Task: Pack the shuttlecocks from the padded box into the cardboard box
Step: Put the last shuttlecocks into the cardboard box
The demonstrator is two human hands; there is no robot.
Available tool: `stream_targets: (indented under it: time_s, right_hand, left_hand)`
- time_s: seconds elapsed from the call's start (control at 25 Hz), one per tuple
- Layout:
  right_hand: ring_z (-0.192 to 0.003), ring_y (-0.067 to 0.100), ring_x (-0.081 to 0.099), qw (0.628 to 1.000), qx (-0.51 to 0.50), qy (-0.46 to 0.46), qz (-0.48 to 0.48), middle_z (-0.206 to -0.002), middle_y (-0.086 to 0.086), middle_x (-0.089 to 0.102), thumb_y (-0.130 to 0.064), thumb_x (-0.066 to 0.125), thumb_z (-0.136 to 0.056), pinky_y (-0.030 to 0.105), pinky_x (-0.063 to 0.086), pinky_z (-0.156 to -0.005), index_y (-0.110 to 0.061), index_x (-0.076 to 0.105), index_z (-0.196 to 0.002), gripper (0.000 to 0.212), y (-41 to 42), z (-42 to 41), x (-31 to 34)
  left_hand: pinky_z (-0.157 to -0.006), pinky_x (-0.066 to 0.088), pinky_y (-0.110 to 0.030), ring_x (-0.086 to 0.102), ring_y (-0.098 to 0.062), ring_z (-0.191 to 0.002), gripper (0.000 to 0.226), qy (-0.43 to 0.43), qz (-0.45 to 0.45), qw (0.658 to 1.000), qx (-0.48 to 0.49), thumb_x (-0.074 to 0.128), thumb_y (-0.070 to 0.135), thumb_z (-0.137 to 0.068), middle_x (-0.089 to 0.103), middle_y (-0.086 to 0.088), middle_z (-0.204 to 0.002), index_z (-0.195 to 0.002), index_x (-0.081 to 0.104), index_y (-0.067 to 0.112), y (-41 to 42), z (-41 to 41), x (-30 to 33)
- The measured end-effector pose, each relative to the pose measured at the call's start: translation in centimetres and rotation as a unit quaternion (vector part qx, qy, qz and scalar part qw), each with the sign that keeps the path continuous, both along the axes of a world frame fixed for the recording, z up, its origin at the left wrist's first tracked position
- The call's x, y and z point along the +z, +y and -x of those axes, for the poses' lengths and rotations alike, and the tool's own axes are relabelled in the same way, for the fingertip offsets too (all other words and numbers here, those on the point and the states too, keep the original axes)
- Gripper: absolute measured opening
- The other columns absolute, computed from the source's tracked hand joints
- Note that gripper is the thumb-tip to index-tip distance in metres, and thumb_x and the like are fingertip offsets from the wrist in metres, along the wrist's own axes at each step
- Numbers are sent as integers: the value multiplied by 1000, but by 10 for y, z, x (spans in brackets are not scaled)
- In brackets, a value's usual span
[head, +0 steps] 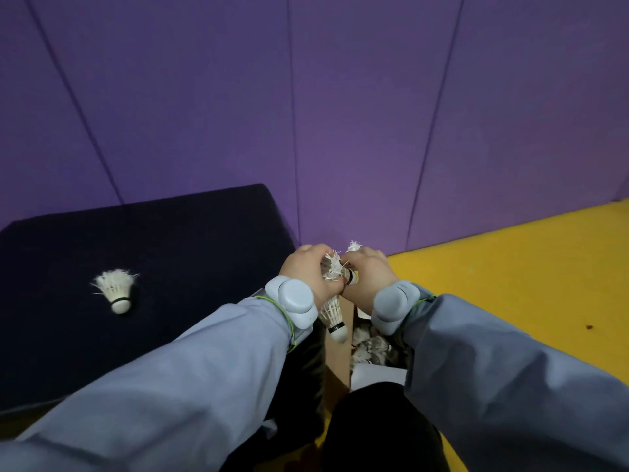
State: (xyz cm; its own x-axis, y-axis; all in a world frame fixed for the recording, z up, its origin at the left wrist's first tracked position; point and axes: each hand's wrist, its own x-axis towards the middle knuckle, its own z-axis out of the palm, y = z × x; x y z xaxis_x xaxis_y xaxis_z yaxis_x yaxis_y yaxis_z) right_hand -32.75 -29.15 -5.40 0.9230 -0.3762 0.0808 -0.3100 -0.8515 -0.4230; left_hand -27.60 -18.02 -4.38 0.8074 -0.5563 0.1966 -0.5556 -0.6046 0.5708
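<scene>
Gripping shuttlecocks [335,311] between both hands' grips.

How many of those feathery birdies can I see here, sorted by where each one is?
Lying on the dark padded box: 1, the lone shuttlecock
Held between the left hand and right hand: at least 2
Inside the cardboard box: a pile, uncountable
Total clearly countable: 3

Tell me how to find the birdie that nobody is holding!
Look at the big dark padded box on the left, in front of the purple wall. One white feathered shuttlecock lies alone on its top, cork end toward the camera. The other shuttlecocks are gripped between the left hand and right hand or piled in the cardboard box.
</scene>
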Motion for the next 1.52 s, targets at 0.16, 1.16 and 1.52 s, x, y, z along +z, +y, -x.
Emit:
stream_targets:
  time_s: [0.16, 1.16, 1.52]
  right_hand:
    - [-119, 32, 45, 998, -42, 26, -26, -118, 11, 60, -18, 56, -81, 33, 34, -101, -18, 63, -111, 31, -56, 37, -18]
    - [-138, 23, 34, 975, -123, 115, -146, -151, -4, 38, -35, 67, -82, 32, 30, -111, -32, 23, -148, 80, -199, 25, -152]
    - [-137, 24, 36, 990, -72, 91, -80, -150, -5, 40, -40, 62, -85, 35, 34, -107, -34, 22, -148, 75, -139, 12, -93]
  left_hand:
    - [-84, 46, -29, 60, -27, -105, 40, 11, -28, 998, -48, 69, 25, -74, 62, -7, -113, -112, 62, 17, -63, 29, -20]
    - [-118, 24, -32, 14, -18, -148, 85, 121, -148, 974, -123, 69, 42, -80, 10, 7, -161, -149, 22, 31, -200, -29, -145]
    - [-119, 24, -35, 17, -21, -148, 83, 76, -98, 988, -92, 67, 45, -80, 15, 3, -161, -149, 25, 27, -133, -39, -99]
